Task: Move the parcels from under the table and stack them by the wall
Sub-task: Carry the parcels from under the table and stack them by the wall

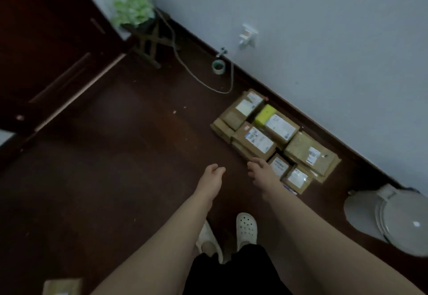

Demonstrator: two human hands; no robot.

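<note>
Several brown cardboard parcels (275, 139) with white labels lie in a low pile on the dark floor against the pale wall (324, 40); a small yellow parcel (265, 114) sits among them. My right hand (261, 172) hangs just in front of the pile's near edge, fingers loosely spread and holding nothing. My left hand (212, 176) is a little to its left over bare floor, fingers relaxed and empty. Another parcel (61, 286) shows at the bottom left edge.
A white round lamp or fan (393, 220) lies on the floor at the right. A tape roll (218, 66), a cable (196, 77) and a wall socket (248, 36) are near the skirting. A plant on a wooden stand (139, 17) and a dark cabinet (46, 40) are at the left.
</note>
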